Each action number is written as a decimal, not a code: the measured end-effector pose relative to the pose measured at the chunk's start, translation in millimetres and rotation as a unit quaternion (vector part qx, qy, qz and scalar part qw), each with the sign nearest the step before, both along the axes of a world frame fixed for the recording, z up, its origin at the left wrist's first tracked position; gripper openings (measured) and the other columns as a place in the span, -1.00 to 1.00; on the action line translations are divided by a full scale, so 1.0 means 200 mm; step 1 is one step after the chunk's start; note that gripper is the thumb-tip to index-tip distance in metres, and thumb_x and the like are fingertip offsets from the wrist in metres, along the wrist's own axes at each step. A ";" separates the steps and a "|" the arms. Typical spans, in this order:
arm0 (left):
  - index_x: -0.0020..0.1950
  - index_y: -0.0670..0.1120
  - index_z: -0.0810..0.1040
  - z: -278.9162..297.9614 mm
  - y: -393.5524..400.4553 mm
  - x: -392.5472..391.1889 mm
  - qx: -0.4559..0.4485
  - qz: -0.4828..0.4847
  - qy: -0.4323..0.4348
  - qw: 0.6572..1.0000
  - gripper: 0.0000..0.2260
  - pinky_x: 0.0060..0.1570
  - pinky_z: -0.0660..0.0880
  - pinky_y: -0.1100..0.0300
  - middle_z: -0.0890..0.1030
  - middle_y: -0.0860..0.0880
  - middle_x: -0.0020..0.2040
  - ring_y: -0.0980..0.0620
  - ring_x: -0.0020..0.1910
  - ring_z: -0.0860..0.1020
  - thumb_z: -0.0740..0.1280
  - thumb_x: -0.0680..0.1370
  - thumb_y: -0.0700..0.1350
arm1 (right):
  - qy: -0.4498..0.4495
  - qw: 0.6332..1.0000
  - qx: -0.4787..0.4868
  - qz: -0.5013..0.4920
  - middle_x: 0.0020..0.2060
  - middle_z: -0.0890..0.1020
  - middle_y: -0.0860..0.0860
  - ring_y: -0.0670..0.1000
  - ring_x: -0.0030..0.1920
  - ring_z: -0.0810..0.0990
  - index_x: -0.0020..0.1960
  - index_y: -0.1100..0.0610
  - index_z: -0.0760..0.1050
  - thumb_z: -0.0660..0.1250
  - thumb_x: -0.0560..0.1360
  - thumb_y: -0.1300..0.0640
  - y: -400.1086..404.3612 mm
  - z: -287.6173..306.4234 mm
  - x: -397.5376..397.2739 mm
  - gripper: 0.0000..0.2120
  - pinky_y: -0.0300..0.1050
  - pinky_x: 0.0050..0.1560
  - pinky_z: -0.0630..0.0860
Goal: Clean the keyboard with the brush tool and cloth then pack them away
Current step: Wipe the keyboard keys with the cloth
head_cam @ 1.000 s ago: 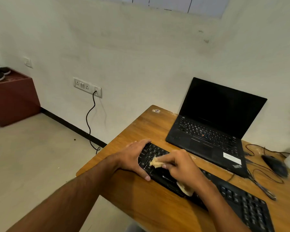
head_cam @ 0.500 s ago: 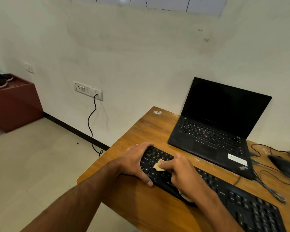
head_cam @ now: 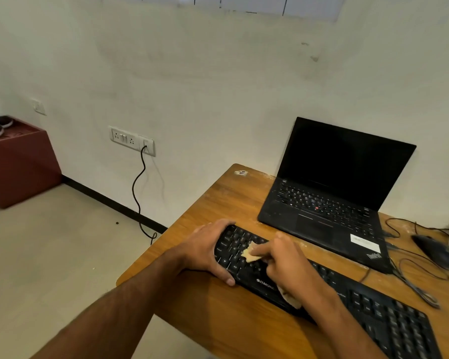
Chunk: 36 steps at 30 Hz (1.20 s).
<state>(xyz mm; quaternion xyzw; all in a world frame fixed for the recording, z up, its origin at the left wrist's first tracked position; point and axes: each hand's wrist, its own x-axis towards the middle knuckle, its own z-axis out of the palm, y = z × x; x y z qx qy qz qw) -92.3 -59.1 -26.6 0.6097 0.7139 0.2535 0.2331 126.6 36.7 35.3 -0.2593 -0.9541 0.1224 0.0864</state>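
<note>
Right hand [head_cam: 287, 265]: fingers curled round a small crumpled tan cloth [head_cam: 250, 253], index finger pressing one end of it onto the keys; a second pale end of the cloth shows under the heel of the hand at the front edge of the board; the stretch between is hidden inside the fist.

Left hand [head_cam: 210, 252]: clamped over the left end of the long black plastic keyboard [head_cam: 389, 317], fingers over the far edge, thumb on the near edge; holds it fast, as judged.

Keyboard: lies on the brown wooden desk [head_cam: 233, 320]; long axis runs from the left hand away to the lower right, out past the frame edge; its unwiped length lies rightward of the right hand, so the wiping stroke, as judged, must travel along that axis, and the right hand is the nearer one for it.

Beyond: open black laptop [head_cam: 329, 193], screen dark, just behind the keyboard; black mouse [head_cam: 434, 251] with tangled cable, blurred.

Not seen: brush tool; any case for packing; a pale blurred object at the right edge, not identifiable.
</note>
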 end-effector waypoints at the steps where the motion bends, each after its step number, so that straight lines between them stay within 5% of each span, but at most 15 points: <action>1: 0.63 0.20 0.09 0.00 0.00 0.00 0.001 0.002 0.000 1.000 0.22 0.59 0.14 -0.07 0.33 0.19 0.54 0.10 0.52 0.28 0.70 0.13 0.31 | -0.001 1.000 -0.002 -0.010 0.05 0.54 -0.06 -0.12 0.05 0.48 0.29 -0.06 0.62 0.32 0.57 0.31 0.01 0.02 0.00 -0.60 -0.37 -0.16 0.37; 6: 0.63 0.18 0.13 0.01 -0.01 0.02 0.007 0.004 -0.004 1.000 0.20 0.58 0.17 -0.05 0.37 0.19 0.51 0.10 0.49 0.31 0.71 0.14 0.27 | 0.075 0.997 -0.004 0.005 -0.05 0.51 -0.08 -0.08 0.04 0.45 0.23 -0.10 0.65 0.33 0.56 0.28 0.00 0.04 -0.14 -0.63 -0.21 0.04 0.42; 15: 0.63 0.18 0.10 0.03 -0.02 0.02 -0.002 0.008 -0.002 1.000 0.21 0.59 0.18 -0.09 0.33 0.17 0.54 0.07 0.51 0.27 0.72 0.14 0.25 | -0.006 0.999 0.014 -0.032 0.04 0.45 -0.04 -0.05 0.05 0.45 0.28 -0.08 0.62 0.39 0.54 0.24 0.03 -0.02 -0.05 -0.63 -0.19 0.01 0.45; 20: 0.59 0.21 0.15 0.03 -0.01 0.02 -0.001 0.006 -0.007 1.000 0.18 0.57 0.23 -0.09 0.39 0.23 0.47 0.13 0.47 0.34 0.70 0.11 0.31 | 0.059 0.998 0.021 -0.026 -0.07 0.49 -0.04 -0.04 0.04 0.47 0.21 -0.09 0.66 0.33 0.50 0.34 0.07 0.03 -0.19 -0.58 -0.19 0.03 0.44; 32: 0.63 0.16 0.13 0.04 -0.01 0.03 -0.003 0.015 -0.002 1.000 0.20 0.59 0.17 -0.07 0.34 0.19 0.53 0.09 0.50 0.28 0.73 0.13 0.24 | -0.005 0.996 0.032 -0.080 0.02 0.59 0.02 0.03 0.19 0.55 0.20 -0.01 0.67 0.36 0.48 0.35 0.12 0.00 -0.13 -0.61 -0.16 0.14 0.50; 36: 0.61 0.16 0.16 0.05 -0.02 0.04 0.005 0.012 -0.003 1.000 0.16 0.56 0.20 -0.01 0.38 0.20 0.48 0.12 0.45 0.31 0.73 0.15 0.23 | 0.013 0.999 0.024 -0.028 0.01 0.55 0.05 0.07 0.14 0.55 0.20 -0.02 0.67 0.35 0.47 0.35 0.05 0.00 -0.27 -0.59 -0.08 0.11 0.53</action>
